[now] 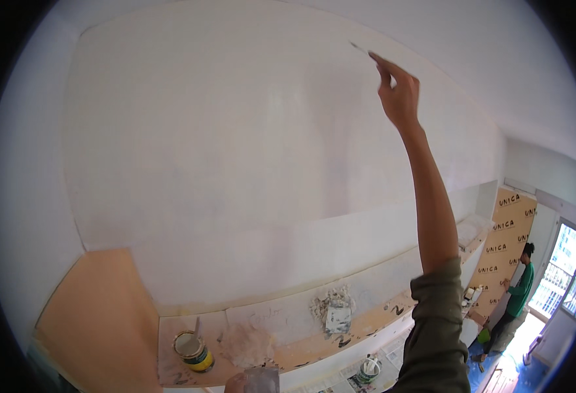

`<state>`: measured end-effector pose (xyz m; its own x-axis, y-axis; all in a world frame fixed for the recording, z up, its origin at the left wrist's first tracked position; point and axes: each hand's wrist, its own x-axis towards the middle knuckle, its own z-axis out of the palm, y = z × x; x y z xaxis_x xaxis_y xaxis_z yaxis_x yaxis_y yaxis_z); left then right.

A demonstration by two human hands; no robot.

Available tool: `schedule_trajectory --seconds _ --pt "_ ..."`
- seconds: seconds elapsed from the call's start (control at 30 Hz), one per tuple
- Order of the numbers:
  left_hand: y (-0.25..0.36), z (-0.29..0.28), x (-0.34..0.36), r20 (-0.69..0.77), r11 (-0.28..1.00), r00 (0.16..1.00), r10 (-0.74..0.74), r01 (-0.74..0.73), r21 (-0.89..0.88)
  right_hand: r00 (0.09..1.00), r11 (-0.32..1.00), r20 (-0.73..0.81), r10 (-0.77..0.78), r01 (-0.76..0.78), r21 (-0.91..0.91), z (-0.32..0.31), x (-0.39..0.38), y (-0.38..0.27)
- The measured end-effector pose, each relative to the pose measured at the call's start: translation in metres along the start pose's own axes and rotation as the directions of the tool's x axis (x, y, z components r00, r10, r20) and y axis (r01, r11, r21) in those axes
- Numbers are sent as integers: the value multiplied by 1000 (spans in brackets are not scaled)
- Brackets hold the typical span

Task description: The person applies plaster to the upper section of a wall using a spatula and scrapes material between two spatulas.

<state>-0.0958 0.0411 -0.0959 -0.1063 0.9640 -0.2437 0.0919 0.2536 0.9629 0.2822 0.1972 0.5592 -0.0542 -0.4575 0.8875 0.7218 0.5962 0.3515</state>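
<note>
My right hand (398, 95) is raised against the upper white wall (222, 118), its fingers closed on a thin tool (359, 48), apparently a scraper seen nearly edge-on, tip near the wall. At the lower edge my left hand (234, 384) is shut on a flat grey metal plate (262, 381), partly out of frame. Just above it on the ledge (373, 321) stand an open paint can (194, 354) with a stick in it and a crumpled pinkish sheet or rag (245, 344).
A white-smeared container (338, 318) lies on the ledge; a small bucket (369, 370) sits lower on paper. Cardboard (98, 308) covers the left corner. At right, a person in green (520, 288) stands by a cardboard-covered panel (507, 239) near a glazed door (556, 275).
</note>
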Motion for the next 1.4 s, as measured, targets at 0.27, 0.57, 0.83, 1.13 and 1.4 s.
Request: schedule_trajectory --seconds 0.27,0.57,0.83,1.13,1.4 --pt "-38 -1 24 -129 966 991 21 -53 -251 996 982 81 27 -11 -188 99 85 50" --pt "-8 13 -2 -276 932 960 -52 -52 -358 981 950 142 133 -85 -302 132 97 66" --pt "-5 12 3 -235 904 970 -58 -48 -424 999 976 9 36 -34 -216 140 87 52" --pt "-36 -5 25 -213 918 976 -40 -48 -393 970 986 245 -1 41 -160 123 75 49" --pt "-59 -5 45 -190 903 981 35 -113 -414 994 953 108 16 17 -303 120 115 81"
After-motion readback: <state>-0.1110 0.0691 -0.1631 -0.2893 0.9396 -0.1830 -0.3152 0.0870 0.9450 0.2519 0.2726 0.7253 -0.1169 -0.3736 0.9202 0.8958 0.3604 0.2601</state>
